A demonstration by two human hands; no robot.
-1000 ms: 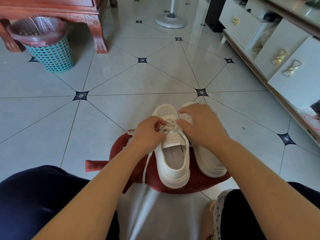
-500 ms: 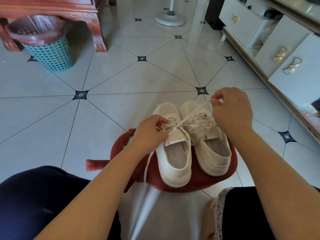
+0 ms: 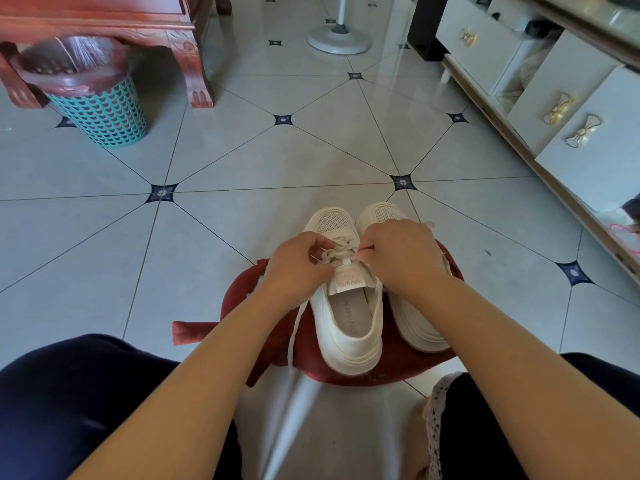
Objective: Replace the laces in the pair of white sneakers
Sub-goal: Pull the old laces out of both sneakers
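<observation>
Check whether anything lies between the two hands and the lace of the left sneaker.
Nothing visible does. The left hand and the right hand both pinch the lace just above the tongue of the left sneaker. The right hand and forearm only cover part of the right sneaker beside it.

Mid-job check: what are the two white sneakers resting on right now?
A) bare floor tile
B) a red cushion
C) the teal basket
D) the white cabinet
B: the left sneaker and the right sneaker sit side by side on the red cushion, whose red edge shows all round them above the tiled floor.
</observation>
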